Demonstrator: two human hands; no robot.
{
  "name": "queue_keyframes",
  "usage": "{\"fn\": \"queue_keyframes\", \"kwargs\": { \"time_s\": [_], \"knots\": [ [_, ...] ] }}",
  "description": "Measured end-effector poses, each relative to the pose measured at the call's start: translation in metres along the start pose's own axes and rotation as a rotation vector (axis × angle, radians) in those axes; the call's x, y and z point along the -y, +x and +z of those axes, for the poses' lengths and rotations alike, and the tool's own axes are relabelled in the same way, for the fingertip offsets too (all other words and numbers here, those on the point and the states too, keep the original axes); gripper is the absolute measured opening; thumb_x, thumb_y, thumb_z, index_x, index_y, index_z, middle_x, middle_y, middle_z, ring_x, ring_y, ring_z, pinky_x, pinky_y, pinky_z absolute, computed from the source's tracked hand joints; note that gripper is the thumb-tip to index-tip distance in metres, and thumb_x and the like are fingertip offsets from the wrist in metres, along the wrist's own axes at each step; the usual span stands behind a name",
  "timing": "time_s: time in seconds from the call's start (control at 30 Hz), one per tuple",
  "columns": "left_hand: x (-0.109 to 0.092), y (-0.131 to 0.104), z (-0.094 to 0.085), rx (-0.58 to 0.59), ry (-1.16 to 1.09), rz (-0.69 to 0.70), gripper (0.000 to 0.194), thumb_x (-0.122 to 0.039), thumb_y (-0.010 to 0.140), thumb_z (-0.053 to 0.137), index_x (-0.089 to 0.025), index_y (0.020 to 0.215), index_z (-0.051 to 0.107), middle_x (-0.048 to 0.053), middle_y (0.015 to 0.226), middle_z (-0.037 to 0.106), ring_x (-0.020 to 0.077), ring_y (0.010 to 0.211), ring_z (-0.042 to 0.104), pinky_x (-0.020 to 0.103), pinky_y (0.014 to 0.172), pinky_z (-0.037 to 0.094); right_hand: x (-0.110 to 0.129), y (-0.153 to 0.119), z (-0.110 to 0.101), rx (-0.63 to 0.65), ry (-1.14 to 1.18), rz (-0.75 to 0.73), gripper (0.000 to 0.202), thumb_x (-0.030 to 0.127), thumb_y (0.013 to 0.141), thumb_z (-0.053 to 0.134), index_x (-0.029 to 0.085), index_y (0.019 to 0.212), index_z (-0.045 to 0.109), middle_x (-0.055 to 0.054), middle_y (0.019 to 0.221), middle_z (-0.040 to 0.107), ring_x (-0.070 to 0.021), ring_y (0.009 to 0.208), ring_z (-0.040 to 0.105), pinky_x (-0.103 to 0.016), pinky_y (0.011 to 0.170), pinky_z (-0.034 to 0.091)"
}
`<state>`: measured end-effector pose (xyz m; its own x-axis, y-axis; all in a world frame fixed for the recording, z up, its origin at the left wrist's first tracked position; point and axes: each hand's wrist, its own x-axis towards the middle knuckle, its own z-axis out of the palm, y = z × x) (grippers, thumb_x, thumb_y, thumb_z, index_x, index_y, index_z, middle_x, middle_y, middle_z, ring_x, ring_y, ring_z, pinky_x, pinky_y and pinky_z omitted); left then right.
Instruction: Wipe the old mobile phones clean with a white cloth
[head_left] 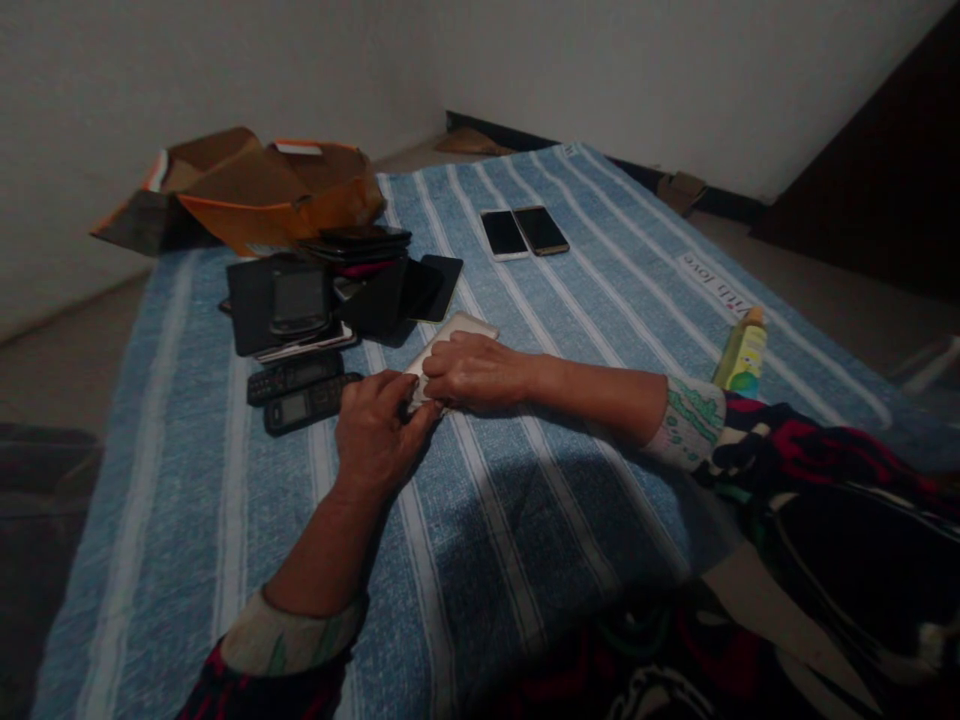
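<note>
A pale, cream-coloured phone (474, 324) lies face down or face up, I cannot tell which, on the striped cloth in front of me. My left hand (377, 428) grips its near end, thumb and fingers closed at the edge. Over the middle of the phone rests my right hand (474, 372), its fingers curled in. A bit of something whitish shows between the two hands, but what the right fingers hold is hidden. Two black keypad phones (307, 404) lie just left of my left hand.
Beyond them sits a pile of dark phones (300, 300), with an open orange-brown cardboard box (277, 205) behind. Two smartphones (525, 232) lie side by side farther back. A yellow-green bottle (742, 352) is at the right. Blue striped cloth (292, 510) covers the surface.
</note>
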<state>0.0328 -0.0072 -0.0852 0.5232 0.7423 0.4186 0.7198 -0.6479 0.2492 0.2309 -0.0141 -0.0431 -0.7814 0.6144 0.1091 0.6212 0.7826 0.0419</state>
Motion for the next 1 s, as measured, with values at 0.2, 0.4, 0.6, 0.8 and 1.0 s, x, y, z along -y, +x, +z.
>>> {"fn": "queue_keyframes", "kwargs": {
  "time_s": [0.2,0.4,0.6,0.8,1.0],
  "knots": [
    [-0.003,0.0,-0.001,0.007,-0.013,-0.014,0.042,-0.057,0.085,0.054,-0.02,0.101,0.065,0.011,0.104,0.068,0.0302,0.093,0.058,0.043,0.083,0.046,-0.018,-0.009,0.011,-0.065,-0.061,-0.046,0.023,0.03,0.099,0.048,0.019,0.096,0.067,-0.005,0.089,0.062,-0.0226,0.087,0.048,-0.036,0.076,0.026],
    [-0.006,-0.001,-0.004,0.004,-0.014,-0.035,0.04,-0.056,0.084,0.056,-0.021,0.103,0.063,0.01,0.104,0.068,0.0309,0.094,0.058,0.044,0.083,0.046,-0.049,-0.031,0.008,-0.056,-0.048,0.051,0.017,0.03,0.095,0.056,0.018,0.095,0.067,-0.006,0.093,0.064,-0.0227,0.091,0.049,-0.035,0.075,0.027],
    [-0.006,-0.003,-0.006,0.029,0.007,-0.045,0.05,-0.057,0.078,0.064,-0.019,0.111,0.059,0.011,0.105,0.067,0.0306,0.094,0.057,0.042,0.085,0.045,-0.041,-0.027,0.018,-0.142,0.049,0.028,0.018,0.031,0.095,0.057,0.017,0.097,0.068,-0.006,0.09,0.064,-0.0214,0.088,0.05,-0.034,0.075,0.028],
    [-0.009,-0.006,-0.01,0.072,-0.024,-0.057,0.062,-0.052,0.076,0.068,-0.014,0.122,0.052,0.014,0.112,0.065,0.0325,0.099,0.057,0.044,0.087,0.046,-0.004,-0.005,0.027,-0.23,0.109,-0.063,0.019,0.031,0.095,0.056,0.017,0.096,0.068,-0.007,0.09,0.063,-0.0217,0.088,0.051,-0.035,0.078,0.03],
    [-0.008,-0.008,-0.011,0.068,-0.043,-0.056,0.068,-0.049,0.071,0.075,-0.016,0.125,0.05,0.013,0.113,0.064,0.0321,0.099,0.056,0.044,0.086,0.047,-0.015,-0.015,0.022,-0.234,0.137,0.006,0.016,0.031,0.092,0.061,0.017,0.098,0.068,-0.007,0.092,0.065,-0.0226,0.097,0.053,-0.035,0.083,0.032]
  ]
}}
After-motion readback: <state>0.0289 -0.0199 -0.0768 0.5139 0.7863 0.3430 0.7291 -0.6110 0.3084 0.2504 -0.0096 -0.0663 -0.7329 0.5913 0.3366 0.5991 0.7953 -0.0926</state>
